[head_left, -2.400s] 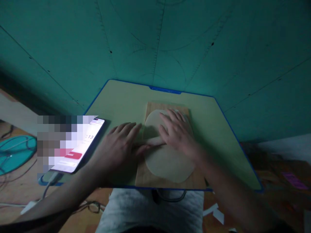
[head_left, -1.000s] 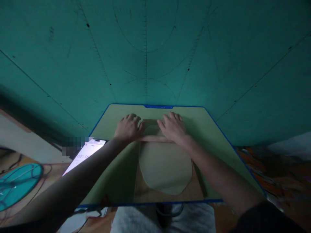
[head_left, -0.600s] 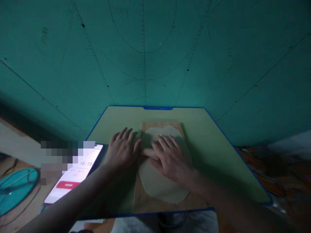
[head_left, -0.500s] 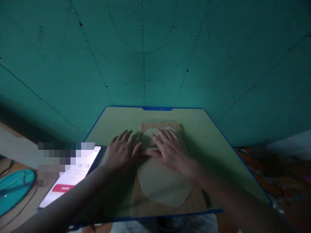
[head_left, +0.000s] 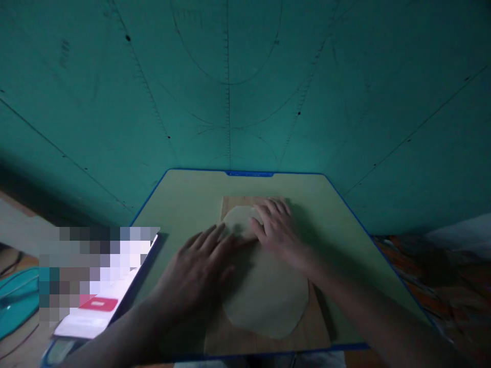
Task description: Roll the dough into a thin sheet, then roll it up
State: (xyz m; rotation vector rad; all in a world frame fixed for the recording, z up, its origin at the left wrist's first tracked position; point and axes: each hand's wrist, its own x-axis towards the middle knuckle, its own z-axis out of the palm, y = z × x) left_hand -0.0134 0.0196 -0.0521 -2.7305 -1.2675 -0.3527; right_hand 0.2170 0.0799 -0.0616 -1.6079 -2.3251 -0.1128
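Note:
A pale, rounded sheet of what looks like dough [head_left: 268, 301] lies flat on a wooden board [head_left: 233, 340]. My left hand [head_left: 203, 263] is over the sheet's left side, its fingers stretched forward and slightly blurred. Across the upper right of the sheet rests my right hand [head_left: 278, 230], palm down, fingers extended and thumb apart. Between the hands, a narrow ridge [head_left: 245, 243] with a dark edge crosses the sheet; I cannot tell whether it is a fold or a thin rolling stick. What lies beneath both palms is hidden.
The board sits on a pale table [head_left: 195, 194] with a blue rim, against a teal wall [head_left: 249, 102] with pencil lines. A lit phone [head_left: 97, 317], partly pixelated, leans at the left. Beyond it is a teal round object [head_left: 19, 301].
My left hand has moved nearer me and right, over the sheet's left side. My right hand has shifted slightly right. More of the sheet's lower part shows.

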